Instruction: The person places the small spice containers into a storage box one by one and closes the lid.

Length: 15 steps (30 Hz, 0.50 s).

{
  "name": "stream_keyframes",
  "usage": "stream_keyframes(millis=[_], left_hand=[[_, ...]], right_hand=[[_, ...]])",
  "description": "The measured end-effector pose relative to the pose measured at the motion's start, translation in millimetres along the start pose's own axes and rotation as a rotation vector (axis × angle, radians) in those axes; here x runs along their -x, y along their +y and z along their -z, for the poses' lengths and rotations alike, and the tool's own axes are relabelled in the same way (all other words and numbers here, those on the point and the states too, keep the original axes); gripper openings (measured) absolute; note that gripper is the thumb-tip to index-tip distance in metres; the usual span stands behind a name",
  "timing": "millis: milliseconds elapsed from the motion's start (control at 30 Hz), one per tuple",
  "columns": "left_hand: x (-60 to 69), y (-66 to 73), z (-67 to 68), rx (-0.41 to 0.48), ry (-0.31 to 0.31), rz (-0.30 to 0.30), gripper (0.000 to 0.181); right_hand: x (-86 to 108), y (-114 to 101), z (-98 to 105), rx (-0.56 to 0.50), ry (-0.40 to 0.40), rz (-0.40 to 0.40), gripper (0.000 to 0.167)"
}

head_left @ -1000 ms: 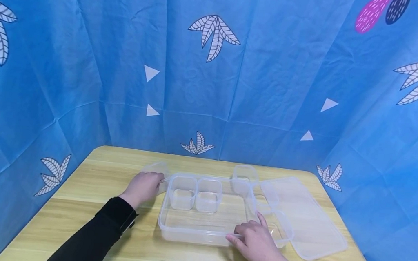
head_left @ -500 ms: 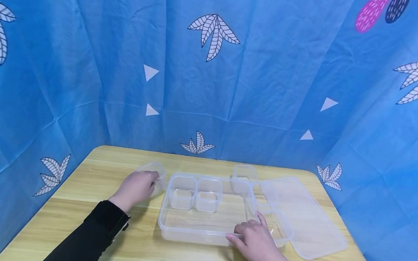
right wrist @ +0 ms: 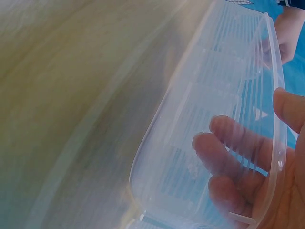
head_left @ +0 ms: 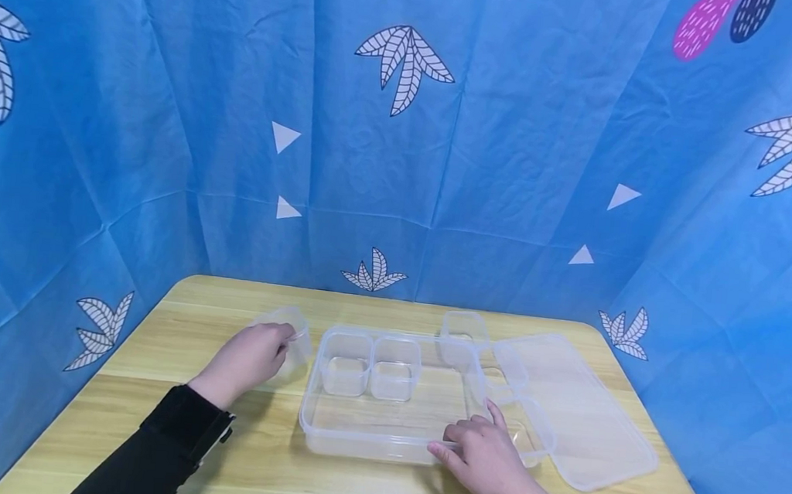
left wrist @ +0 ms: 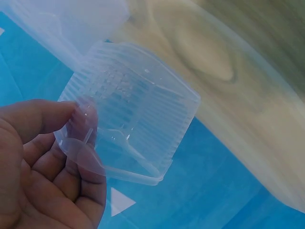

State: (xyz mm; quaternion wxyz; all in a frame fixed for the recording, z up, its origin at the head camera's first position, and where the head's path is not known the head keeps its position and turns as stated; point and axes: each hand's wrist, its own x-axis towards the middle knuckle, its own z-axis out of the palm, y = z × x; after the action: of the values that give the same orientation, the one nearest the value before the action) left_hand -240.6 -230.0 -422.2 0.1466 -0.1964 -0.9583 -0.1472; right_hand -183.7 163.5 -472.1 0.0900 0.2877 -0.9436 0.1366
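My left hand (head_left: 247,359) pinches the wall of a small clear plastic container (head_left: 299,344), left of a large clear plastic box (head_left: 373,448). In the left wrist view the thumb and fingers hold this ribbed container (left wrist: 143,105) at its edge. Two small square containers, the left one (head_left: 345,386) and the right one (head_left: 393,390), stand side by side in the back left of the large box. At the box's front right corner, my right hand (head_left: 484,459) grips the rim; the right wrist view shows fingers through the translucent wall.
A large flat translucent lid (head_left: 591,425) lies on the right of the wooden table (head_left: 145,413). Small clear containers stand between box and lid: one at the back (head_left: 465,326), one in the middle (head_left: 508,364), one nearer (head_left: 537,429). A blue patterned curtain (head_left: 502,147) surrounds the table.
My left hand has moved left, away from the large box, with the small container in its fingers. The right hand and the box stay where they were.
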Motion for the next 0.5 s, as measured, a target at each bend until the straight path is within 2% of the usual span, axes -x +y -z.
stream_keyframes(millis=[500], left_hand=[[-1.8, 21.5, 25.3, -0.066, 0.063, -0.057, 0.013]], right_hand=[[0.1, -0.7, 0.5, 0.005, -0.003, -0.009, 0.035]])
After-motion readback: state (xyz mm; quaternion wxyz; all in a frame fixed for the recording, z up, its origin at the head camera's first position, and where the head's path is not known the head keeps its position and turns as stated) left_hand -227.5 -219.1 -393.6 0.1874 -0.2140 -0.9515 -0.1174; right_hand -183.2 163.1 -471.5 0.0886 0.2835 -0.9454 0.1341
